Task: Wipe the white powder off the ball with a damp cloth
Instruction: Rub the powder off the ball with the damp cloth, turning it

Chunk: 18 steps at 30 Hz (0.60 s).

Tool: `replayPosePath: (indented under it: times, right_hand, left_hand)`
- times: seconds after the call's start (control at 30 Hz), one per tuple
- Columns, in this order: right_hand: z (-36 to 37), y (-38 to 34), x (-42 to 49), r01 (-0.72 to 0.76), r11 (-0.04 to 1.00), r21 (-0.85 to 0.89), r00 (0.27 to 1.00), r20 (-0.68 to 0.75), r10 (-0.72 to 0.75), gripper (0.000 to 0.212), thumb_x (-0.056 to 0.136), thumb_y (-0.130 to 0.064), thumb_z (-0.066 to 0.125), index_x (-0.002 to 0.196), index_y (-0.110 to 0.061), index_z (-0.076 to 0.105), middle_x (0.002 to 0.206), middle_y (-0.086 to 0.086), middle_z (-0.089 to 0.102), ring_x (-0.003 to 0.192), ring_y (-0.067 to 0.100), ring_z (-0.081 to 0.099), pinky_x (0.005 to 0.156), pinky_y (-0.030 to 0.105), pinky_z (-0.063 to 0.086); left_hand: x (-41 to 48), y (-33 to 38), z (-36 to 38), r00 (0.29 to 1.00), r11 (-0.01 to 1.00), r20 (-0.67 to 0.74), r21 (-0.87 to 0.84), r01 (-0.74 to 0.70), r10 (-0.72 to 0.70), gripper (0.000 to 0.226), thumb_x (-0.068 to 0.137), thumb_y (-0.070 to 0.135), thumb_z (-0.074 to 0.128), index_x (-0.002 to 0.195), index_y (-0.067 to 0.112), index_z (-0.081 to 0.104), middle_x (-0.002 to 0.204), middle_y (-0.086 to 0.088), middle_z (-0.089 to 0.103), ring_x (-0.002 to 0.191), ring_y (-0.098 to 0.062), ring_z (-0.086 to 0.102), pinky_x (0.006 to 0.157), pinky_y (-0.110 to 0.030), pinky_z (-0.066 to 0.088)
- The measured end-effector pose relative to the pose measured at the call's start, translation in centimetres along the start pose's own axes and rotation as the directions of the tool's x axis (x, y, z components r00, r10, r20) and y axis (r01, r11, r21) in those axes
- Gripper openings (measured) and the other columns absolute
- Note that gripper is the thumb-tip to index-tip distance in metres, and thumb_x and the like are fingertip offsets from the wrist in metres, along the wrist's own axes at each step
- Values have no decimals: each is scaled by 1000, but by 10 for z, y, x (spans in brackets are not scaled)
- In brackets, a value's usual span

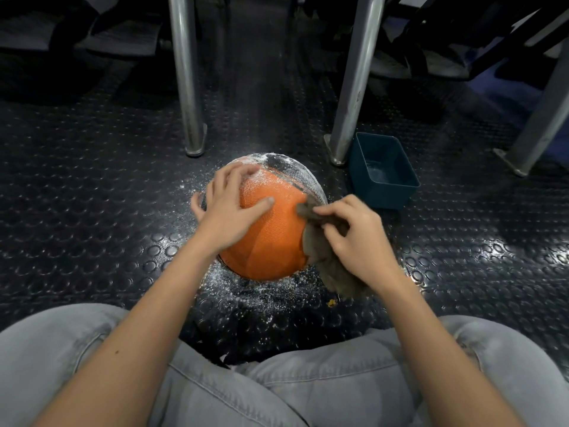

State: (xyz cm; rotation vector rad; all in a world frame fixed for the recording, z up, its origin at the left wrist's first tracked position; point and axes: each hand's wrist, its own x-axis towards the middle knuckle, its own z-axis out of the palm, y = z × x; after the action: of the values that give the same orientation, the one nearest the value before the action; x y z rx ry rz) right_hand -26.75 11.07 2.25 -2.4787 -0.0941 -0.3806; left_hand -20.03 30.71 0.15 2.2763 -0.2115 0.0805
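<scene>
An orange ball (271, 235) sits on the black studded floor (92, 195) directly in front of a seated person, whose grey jeans (308, 389) fill the bottom of the view. The left hand (229, 208) lies on the ball's upper left side with its fingers spread and fairly straight, pressing the surface without curling round anything. The right hand (354, 232) is at the ball's right side with its fingers bent, pinching a brownish-grey cloth (326, 263) and holding the bunched front of it against the ball. The rest of the cloth hangs under the wrist down toward the floor. White powder (271, 163) covers the far top of the ball beyond the left fingertips, while the near face between the two hands shows clean orange. More powder is scattered on the floor (246, 291) around the ball's base, thickest on the near side. Just beyond and to the right of the ball stands a dark blue rectangular tub (385, 195), apart from the ball and open at the top. Its inside looks wet, though I cannot tell how much it holds. Two metal legs (187, 87) (354, 87) rise from the floor behind the ball, the right one just beside the tub, and a third leg (542, 118) slants up at the right.
</scene>
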Motion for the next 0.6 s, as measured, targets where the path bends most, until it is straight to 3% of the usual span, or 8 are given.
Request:
replayPosePath:
  times: [0.07, 0.17, 0.23, 0.3, 0.37, 0.43, 0.5, 0.6]
  right_hand:
    - [2, 6, 0, -38, 999, 30, 992, 119, 34, 26, 82, -1, 62, 97, -21, 69, 94, -6, 52, 92, 17, 55, 81, 33, 45]
    - [-4, 23, 0, -154, 966, -209, 954, 224, 201, 25, 84, -5, 60, 98, -25, 67, 98, -3, 53, 100, 23, 54, 86, 42, 46]
    - [-9, 27, 2, -207, 943, -261, 962, 121, 245, 25, 85, -7, 59, 102, -24, 67, 101, -2, 54, 99, 22, 55, 84, 38, 46]
    - [-9, 20, 5, -164, 979, -119, 986, -54, 158, 25, 83, -5, 60, 101, -21, 68, 95, -4, 55, 91, 16, 55, 79, 32, 45]
    - [-5, 13, 5, -34, 999, 41, 996, -79, 37, 26, 79, 1, 63, 96, -18, 70, 90, -5, 56, 85, 8, 54, 78, 20, 43]
    - [2, 10, 1, 28, 994, 106, 993, 111, -40, 28, 76, 5, 65, 90, -18, 71, 88, -8, 56, 87, 10, 55, 81, 19, 41]
    - [4, 17, -1, -14, 999, 45, 944, 329, -1, 28, 76, 4, 67, 85, -23, 70, 89, -11, 54, 93, 17, 56, 85, 29, 42]
    - [-1, 28, 2, -5, 985, -171, 933, 353, 66, 28, 78, -2, 65, 89, -27, 72, 90, -11, 55, 95, 19, 57, 85, 40, 47]
  left_hand:
    - [0, 0, -2, 1000, 1000, 0, -16, 10, -10, 66, 68, 63, 46, 130, 45, 39, 143, 15, 26, 135, -12, 24, 115, -49, -1]
    - [0, 1, -4, 999, 999, 3, -41, 33, -33, 63, 71, 61, 51, 131, 43, 39, 140, 15, 26, 134, -12, 24, 115, -48, -1]
    - [1, 1, -5, 999, 998, -13, -48, 43, -44, 55, 82, 53, 61, 131, 41, 40, 139, 15, 27, 134, -13, 24, 115, -48, 0]
    - [1, 0, -5, 998, 997, -24, -52, 56, -57, 51, 85, 47, 63, 131, 40, 40, 135, 16, 27, 133, -12, 25, 114, -48, 0]
    - [0, 0, -5, 997, 996, -27, -62, 65, -66, 55, 79, 54, 60, 129, 41, 41, 128, 20, 25, 130, -9, 25, 114, -49, 0]
    - [0, 1, -6, 996, 995, -41, -66, 71, -74, 52, 82, 50, 63, 128, 42, 41, 130, 19, 26, 131, -10, 27, 114, -49, 0]
    - [0, 1, -6, 996, 996, -52, -57, 75, -78, 48, 85, 42, 64, 128, 41, 41, 136, 15, 28, 133, -12, 28, 114, -48, 0]
    - [0, 2, -5, 996, 996, -47, -47, 76, -78, 49, 86, 42, 63, 130, 41, 40, 140, 12, 27, 134, -13, 26, 114, -48, 0]
